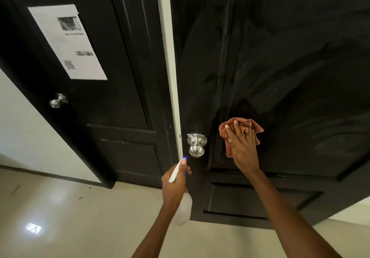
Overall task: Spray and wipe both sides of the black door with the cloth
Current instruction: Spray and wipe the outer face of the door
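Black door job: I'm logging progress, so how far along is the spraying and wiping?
Done: the black door shows wet smears across its upper panel, so this face looks sprayed and partly wiped. In hand: the right hand presses the cloth flat on the panel beside the knob, while the left hand grips the spray bottle. Left: the lower panel and the unseen other side.

cloth [241, 132] on door [290, 67], right of knob [196, 144], spray bottle [181, 195] below

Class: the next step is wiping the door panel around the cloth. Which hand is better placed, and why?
Right hand: its fingers already press the checked cloth flat against the black door. Left hand grips the spray bottle.
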A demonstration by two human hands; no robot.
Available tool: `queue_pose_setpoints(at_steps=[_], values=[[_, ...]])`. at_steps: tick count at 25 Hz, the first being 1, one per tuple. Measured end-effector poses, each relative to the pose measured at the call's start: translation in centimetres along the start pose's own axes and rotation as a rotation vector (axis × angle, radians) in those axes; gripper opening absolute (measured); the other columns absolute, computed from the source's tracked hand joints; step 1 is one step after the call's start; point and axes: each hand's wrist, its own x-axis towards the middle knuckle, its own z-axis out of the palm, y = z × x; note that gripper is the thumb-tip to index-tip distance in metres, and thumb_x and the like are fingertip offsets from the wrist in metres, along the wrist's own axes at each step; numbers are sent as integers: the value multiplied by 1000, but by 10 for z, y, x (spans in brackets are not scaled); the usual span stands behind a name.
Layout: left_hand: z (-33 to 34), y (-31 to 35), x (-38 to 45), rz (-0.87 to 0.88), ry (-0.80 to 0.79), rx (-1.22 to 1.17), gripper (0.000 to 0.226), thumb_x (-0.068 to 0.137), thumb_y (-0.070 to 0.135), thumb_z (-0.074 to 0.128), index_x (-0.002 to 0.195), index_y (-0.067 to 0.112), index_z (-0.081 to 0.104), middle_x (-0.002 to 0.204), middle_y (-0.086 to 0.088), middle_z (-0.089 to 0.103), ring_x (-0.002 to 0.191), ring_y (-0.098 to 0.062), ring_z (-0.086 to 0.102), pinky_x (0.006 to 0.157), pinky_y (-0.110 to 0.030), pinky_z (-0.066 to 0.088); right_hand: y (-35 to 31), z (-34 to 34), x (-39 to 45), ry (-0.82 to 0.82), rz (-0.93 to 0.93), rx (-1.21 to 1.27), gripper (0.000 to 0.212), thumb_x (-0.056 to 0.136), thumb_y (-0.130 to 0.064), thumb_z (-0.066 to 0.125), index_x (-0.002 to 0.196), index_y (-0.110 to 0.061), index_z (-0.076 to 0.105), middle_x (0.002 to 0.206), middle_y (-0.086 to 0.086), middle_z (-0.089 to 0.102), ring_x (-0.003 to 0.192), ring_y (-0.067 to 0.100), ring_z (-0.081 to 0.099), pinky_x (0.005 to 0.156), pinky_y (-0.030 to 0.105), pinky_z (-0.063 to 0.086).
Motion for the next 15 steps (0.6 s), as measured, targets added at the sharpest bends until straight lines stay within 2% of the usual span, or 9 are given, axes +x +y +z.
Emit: queue_pose_setpoints(at_steps=[3,7,9,12,15], values=[[5,-4,9,-19,26,19,49,86,57,55,79,12,70,67,-5,69,57,-12,64,51,-23,52,-14,6,-5,4,87,114,50,111,-41,23,159,-28,25,171,-14,3,157,30,-13,124,61,8],[4,-10,25,-27,32,94,47,91,57,53,76,16,71,68,0,70,65,-15,67,63,-34,56,-37,23,-10,45,275,359,51,110,-46,24,159,-29,26,169,-24,2,157,20,-17,124,57,2],[3,-10,29,-4,36,128,49,88,61,51,77,17,71,69,3,71,67,-15,68,63,-32,56,-46,27,-6,81,342,472,51,110,-47,26,158,-28,28,168,-26,4,157,18,-15,125,55,1],[-1,-6,33,1,45,113,60,82,67,49,80,10,68,68,-6,68,62,-18,65,57,-26,52,-56,26,-6,105,400,569,49,110,-42,30,157,-27,30,167,-28,4,157,14,-15,126,51,0],[-4,-1,38,-1,49,120,65,80,69,45,78,9,68,70,-7,69,66,-19,65,61,-29,55,-62,25,-6,99,423,610,49,109,-38,31,157,-28,29,167,-28,5,157,17,-13,126,48,0]])
